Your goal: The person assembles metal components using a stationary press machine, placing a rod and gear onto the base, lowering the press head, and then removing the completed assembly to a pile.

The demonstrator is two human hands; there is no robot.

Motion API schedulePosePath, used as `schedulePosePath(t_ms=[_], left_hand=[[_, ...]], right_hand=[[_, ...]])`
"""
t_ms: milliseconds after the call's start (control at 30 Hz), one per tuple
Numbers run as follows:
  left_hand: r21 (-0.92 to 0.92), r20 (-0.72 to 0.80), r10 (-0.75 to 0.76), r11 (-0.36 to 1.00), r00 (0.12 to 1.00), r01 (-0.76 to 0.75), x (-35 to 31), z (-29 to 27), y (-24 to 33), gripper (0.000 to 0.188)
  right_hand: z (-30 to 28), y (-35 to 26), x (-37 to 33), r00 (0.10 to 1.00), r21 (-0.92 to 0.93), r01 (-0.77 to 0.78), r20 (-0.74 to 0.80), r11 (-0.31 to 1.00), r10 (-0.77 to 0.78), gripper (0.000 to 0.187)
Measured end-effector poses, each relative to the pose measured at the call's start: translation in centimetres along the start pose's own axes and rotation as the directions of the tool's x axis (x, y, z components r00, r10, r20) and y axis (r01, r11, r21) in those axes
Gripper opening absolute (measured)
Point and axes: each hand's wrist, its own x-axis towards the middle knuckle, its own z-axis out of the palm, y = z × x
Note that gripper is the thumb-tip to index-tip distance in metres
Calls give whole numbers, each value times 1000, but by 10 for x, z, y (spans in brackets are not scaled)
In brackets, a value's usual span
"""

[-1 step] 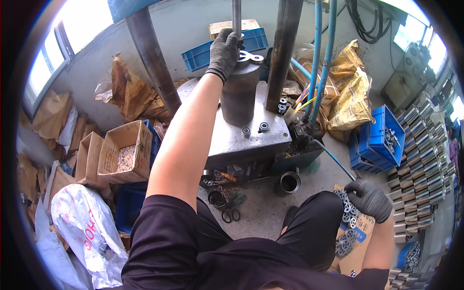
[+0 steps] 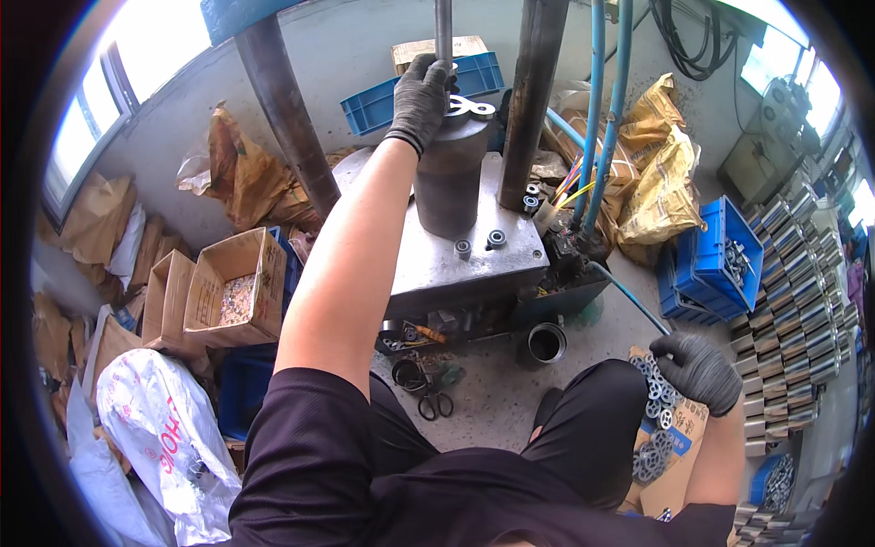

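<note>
My left hand, in a dark grey glove, reaches to the top of a dark metal cylinder. Its fingers are closed beside the foot of a vertical steel rod, and what they hold is hidden. A flat silver metal part with round openings lies on the cylinder's top, right against that hand. The cylinder stands on a steel press table. Low on the right, my gloved right hand is closed round the end of a long thin blue lever.
Two dark columns flank the cylinder. Below my right hand, a cardboard piece bears several flat metal parts. Blue crates and stacked shiny metal pieces stand right. Open cartons stand left. Scissors lie on the floor.
</note>
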Motion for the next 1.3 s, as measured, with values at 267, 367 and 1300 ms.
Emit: schedulePosePath(t_ms=[267,367,1300], left_hand=[[-3,19,-11,1000,1000,11,1,3,5,31],[-15,29,-37,999,999,37,3,4,1,27],[24,48,-25,999,999,24,6,0,-6,21]], right_hand=[[14,13,-16,992,-26,19,124,999,-16,23],[19,14,-19,990,-42,33,136,999,-27,21],[4,12,-8,996,11,45,-72,999,-44,28]])
